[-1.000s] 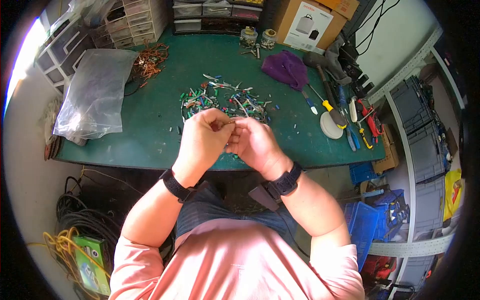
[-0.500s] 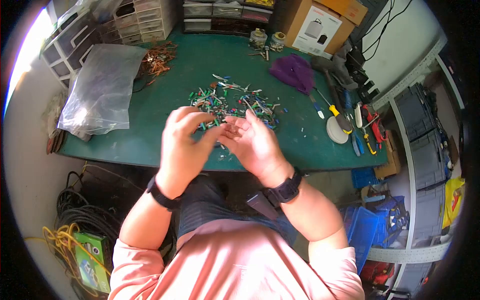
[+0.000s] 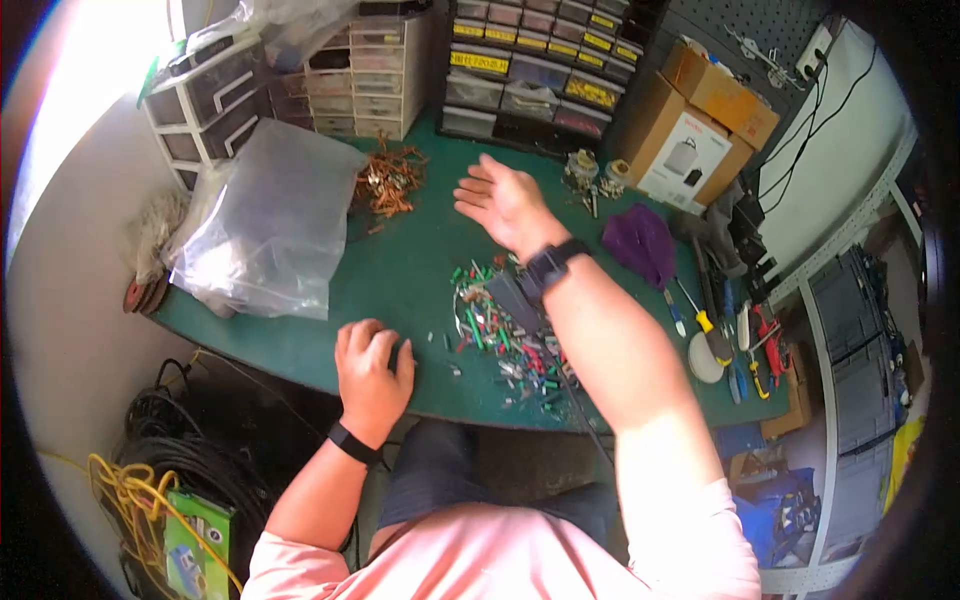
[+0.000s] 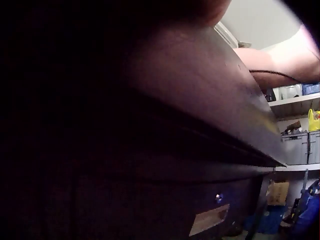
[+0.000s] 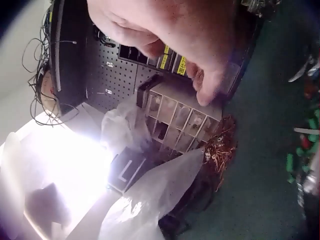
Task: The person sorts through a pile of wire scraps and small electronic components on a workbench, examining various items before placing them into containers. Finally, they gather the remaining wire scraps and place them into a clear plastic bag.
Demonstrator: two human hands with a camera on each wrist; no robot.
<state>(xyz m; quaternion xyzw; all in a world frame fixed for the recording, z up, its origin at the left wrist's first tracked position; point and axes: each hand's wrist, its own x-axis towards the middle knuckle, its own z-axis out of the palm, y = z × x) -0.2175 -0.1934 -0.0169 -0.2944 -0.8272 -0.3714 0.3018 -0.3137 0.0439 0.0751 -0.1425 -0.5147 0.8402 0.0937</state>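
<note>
My right hand (image 3: 505, 205) is stretched out over the back of the green table (image 3: 400, 260), fingers extended and nothing visible in them. To its left lies a tangled heap of copper-coloured scraps (image 3: 390, 182), also seen in the right wrist view beyond the hand (image 5: 175, 30). My left hand (image 3: 372, 378) rests at the table's front edge with loosely bent fingers and no object showing in it. Between the hands and to the right spreads a pile of small coloured pieces (image 3: 490, 330), green, red, blue and silvery, partly covered by my right forearm and wrist camera.
A clear plastic bag (image 3: 265, 215) lies on the left. Drawer cabinets (image 3: 540, 60) and a cardboard box (image 3: 700, 130) line the back. Two small jars (image 3: 582, 165), a purple cloth (image 3: 640, 243) and a yellow-handled screwdriver (image 3: 703, 320) with other tools are at the right.
The hands, earlier together over the coloured pile with fingertips meeting, have parted. My right hand has reached forward near the copper heap; my left has dropped to the table's front edge. The head view has shifted.
</note>
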